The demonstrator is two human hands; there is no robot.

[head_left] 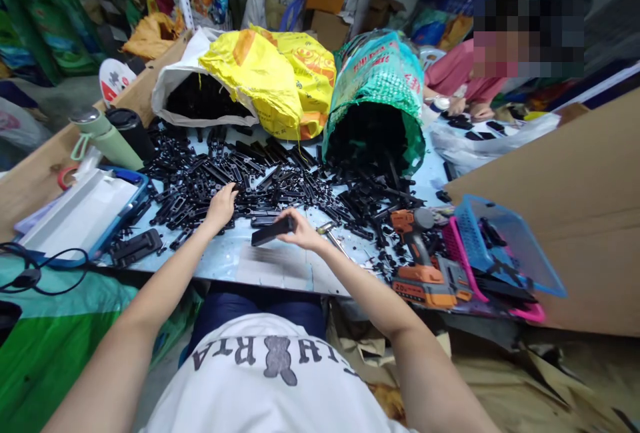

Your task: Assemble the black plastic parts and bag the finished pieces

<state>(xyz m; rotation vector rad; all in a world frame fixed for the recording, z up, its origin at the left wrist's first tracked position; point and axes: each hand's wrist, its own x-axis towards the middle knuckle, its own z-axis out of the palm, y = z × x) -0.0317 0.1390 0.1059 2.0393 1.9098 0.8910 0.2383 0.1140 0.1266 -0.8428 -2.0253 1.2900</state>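
Observation:
My right hand (301,230) is closed on one end of a flat black plastic part (273,231), a long block held above the table's front edge. Fingers of my left hand (223,205) reach into a heap of small black plastic parts (200,176); the fingertips are bent, and whether they pinch a piece is hidden. More long black parts (265,214) lie between the two hands. Just right of my right hand rests a metal tool (336,238), partly covered by the wrist.
Open sacks, one white (165,113), one yellow (260,79), one green (375,79), line the back. An orange cordless drill (417,253) and blue basket (530,253) stand right. At left are a green bottle (107,139) and blue tray (143,186). Another person's hands (470,109) work at back right.

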